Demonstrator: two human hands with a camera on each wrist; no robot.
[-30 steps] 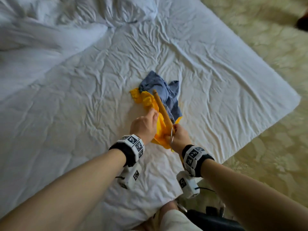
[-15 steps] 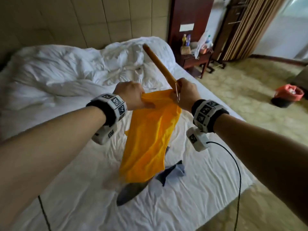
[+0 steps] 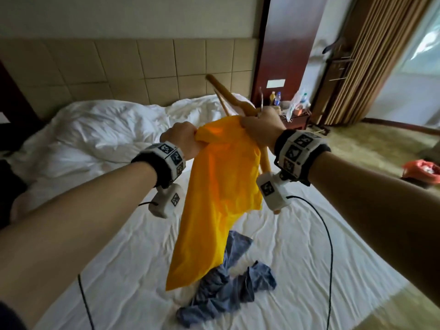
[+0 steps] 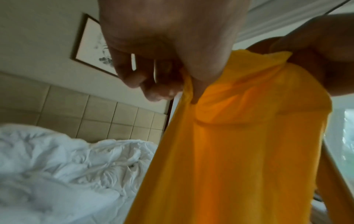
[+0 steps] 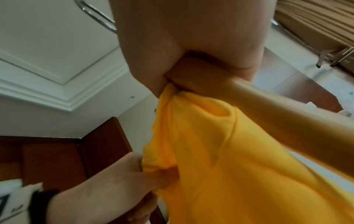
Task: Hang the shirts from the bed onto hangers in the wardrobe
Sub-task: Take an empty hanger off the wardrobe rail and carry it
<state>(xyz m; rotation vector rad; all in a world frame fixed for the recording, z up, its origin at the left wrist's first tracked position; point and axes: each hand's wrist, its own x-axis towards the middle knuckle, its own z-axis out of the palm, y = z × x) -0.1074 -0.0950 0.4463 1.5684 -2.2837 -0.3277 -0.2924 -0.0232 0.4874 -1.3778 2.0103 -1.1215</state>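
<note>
At far left, a rumpled white duvet (image 3: 100,129) lies heaped against the tan padded headboard (image 3: 133,67), on the bed (image 3: 309,258). A framed picture (image 4: 91,47) hangs on the wall above the headboard, seen from the left wrist.

Left of centre, the left hand (image 3: 184,141) is raised above the mattress, its fingers (image 4: 134,75) curled, with the thumb pinching a bunched upper edge of the yellow shirt (image 3: 219,198). The shirt hangs free from both hands, its lower end dangling just above the sheet.

Near and below it, a blue shirt (image 3: 228,289) lies crumpled on the sheet; whether the yellow hem touches it cannot be told.

Right of centre, the right hand (image 3: 262,127) is closed in a fist around the middle of a wooden hanger (image 3: 228,94) together with the other upper edge of the yellow shirt. One hanger arm rises far and leftward; the other slants down beside the wrist. Its metal hook (image 5: 97,16) projects above the fist.

Farther right stand a dark wooden panel (image 3: 285,44), a bedside table (image 3: 295,120) bearing bottles, and brown curtains (image 3: 371,60). At the right edge, an orange bag (image 3: 421,170) sits on the patterned carpet (image 3: 371,148).
</note>
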